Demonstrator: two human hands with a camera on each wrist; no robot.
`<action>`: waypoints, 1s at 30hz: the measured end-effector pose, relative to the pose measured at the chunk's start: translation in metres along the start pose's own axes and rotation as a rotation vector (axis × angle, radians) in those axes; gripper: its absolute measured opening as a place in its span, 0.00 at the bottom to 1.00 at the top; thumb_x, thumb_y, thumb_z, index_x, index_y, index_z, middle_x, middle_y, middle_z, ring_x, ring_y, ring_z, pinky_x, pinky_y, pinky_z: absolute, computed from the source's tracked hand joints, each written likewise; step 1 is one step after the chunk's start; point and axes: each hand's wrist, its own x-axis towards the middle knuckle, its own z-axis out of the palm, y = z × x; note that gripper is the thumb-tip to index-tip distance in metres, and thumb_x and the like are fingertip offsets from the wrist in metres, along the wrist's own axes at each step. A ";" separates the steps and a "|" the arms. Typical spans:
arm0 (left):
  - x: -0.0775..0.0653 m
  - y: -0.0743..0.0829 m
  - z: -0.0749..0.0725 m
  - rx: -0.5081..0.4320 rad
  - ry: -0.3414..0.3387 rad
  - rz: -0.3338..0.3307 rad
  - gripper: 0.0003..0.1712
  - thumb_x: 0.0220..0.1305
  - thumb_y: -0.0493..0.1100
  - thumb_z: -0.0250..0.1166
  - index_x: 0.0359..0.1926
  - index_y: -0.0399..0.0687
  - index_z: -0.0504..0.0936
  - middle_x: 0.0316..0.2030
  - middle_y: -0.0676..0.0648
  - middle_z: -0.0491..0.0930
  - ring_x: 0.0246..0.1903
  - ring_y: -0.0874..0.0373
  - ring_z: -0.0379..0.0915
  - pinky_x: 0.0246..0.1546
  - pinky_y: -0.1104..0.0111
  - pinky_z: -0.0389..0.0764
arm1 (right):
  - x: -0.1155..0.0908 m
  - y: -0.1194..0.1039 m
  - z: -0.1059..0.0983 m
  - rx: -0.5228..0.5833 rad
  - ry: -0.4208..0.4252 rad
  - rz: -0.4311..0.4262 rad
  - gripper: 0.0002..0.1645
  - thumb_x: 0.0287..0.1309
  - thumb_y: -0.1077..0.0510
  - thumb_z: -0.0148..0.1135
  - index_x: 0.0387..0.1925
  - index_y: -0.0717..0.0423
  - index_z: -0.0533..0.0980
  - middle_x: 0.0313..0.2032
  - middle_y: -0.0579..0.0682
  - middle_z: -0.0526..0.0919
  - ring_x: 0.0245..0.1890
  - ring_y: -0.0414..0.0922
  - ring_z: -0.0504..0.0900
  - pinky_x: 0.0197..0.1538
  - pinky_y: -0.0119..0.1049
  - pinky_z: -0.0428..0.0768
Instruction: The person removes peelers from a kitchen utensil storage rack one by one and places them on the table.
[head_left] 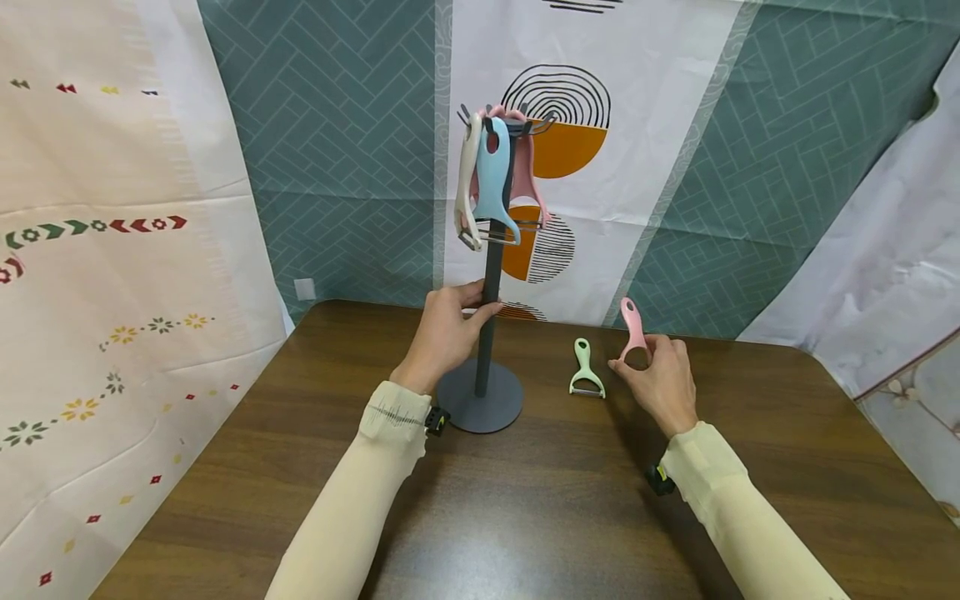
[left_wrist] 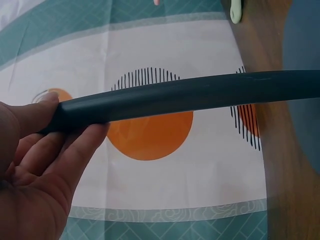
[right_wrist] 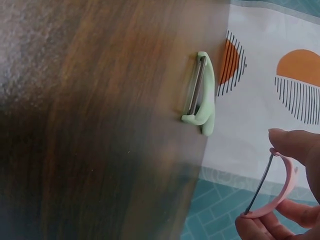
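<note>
My left hand [head_left: 448, 332] grips the dark grey post [left_wrist: 190, 97] of an upright stand, fingers behind it and thumb in front. From the hooks at the top of the stand hang a white peeler [head_left: 467, 179], a light blue peeler [head_left: 492, 171] and pink peelers [head_left: 523, 171], partly hidden behind the post. At the right, my right hand [head_left: 663, 379] pinches a pink peeler [head_left: 633, 323] by the two ends of its blade head, its handle pointing up and away. Left of that hand a light green peeler [head_left: 582, 358] lies on the table, blade end toward me.
The stand's round grey base [head_left: 498, 408] sits on the brown wooden table [head_left: 525, 517]. Patterned cloth [head_left: 352, 167] hangs along the table's back edge, and more cloth [head_left: 112, 333] covers the left side.
</note>
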 end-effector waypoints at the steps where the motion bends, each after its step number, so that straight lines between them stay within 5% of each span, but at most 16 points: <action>1: 0.000 0.000 0.000 -0.001 0.002 0.000 0.22 0.69 0.41 0.68 0.62 0.43 0.82 0.49 0.44 0.89 0.50 0.55 0.87 0.48 0.63 0.88 | 0.000 0.001 0.000 -0.001 -0.002 0.001 0.42 0.55 0.46 0.76 0.61 0.68 0.72 0.45 0.60 0.70 0.46 0.55 0.68 0.39 0.45 0.67; 17: 0.001 0.000 0.000 -0.022 0.051 0.012 0.22 0.65 0.39 0.72 0.58 0.38 0.84 0.48 0.41 0.89 0.47 0.52 0.88 0.44 0.61 0.89 | 0.000 0.006 0.001 -0.020 -0.057 0.016 0.42 0.55 0.46 0.75 0.62 0.69 0.71 0.52 0.65 0.73 0.51 0.59 0.72 0.47 0.60 0.75; 30: 0.002 0.000 -0.001 -0.034 0.064 -0.002 0.24 0.62 0.41 0.74 0.57 0.38 0.85 0.46 0.42 0.89 0.46 0.53 0.89 0.46 0.60 0.88 | -0.001 0.012 0.001 -0.066 -0.110 0.040 0.43 0.55 0.46 0.74 0.63 0.69 0.70 0.54 0.68 0.73 0.52 0.62 0.74 0.47 0.62 0.77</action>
